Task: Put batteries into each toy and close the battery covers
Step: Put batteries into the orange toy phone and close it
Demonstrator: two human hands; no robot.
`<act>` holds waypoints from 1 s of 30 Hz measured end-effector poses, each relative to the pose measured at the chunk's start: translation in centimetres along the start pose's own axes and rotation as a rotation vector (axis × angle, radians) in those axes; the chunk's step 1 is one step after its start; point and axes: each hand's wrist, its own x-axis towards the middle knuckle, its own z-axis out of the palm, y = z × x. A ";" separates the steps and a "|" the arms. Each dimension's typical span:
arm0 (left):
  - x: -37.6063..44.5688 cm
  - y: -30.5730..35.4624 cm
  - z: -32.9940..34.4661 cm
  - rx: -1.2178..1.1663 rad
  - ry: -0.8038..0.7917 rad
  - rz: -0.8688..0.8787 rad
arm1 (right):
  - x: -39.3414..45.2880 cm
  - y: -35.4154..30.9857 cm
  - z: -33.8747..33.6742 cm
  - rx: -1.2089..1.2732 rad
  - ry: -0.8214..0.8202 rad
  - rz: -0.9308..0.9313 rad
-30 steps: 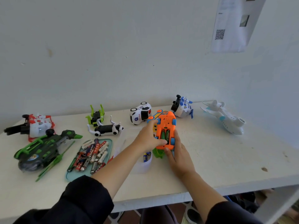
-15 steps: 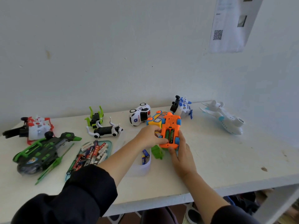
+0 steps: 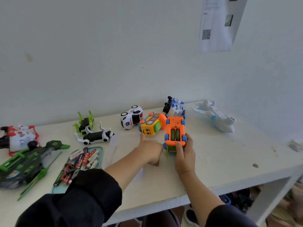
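The right hand (image 3: 184, 154) grips the upturned orange plastic toy car (image 3: 175, 134), two green batteries (image 3: 175, 134) seated (compartment uncovered); the left hand (image 3: 150, 150), fingers curled under, seems to be fetching its cover

Left hand (image 3: 150, 150) fingertips curled under palm, hidden; whatever lies beneath unseen. Left sleeve (image 3: 78, 199) covers near end of battery tray (image 3: 100, 150). Paper (image 3: 216, 23) on wall cut by top edge, text too blurred to read (QR code aside). Red-white toy (image 3: 18, 138) cut by left edge. Clutter under table (image 3: 229, 169) blurred.
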 end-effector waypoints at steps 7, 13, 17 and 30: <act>0.0 -2.0 -0.7 -0.267 0.276 -0.090 | 0.1 0.1 0.2 0.001 -0.020 -0.028; 0.5 -4.5 -2.5 -0.824 0.813 -0.275 | 0.1 0.2 0.2 -0.025 -0.098 -0.041; 0.3 -3.1 -3.0 -1.045 0.842 -0.125 | 0.0 0.6 0.2 -0.012 -0.140 -0.051; 0.7 -1.7 -2.5 -1.029 0.764 0.109 | -0.2 -0.2 -0.1 -0.027 -0.156 -0.115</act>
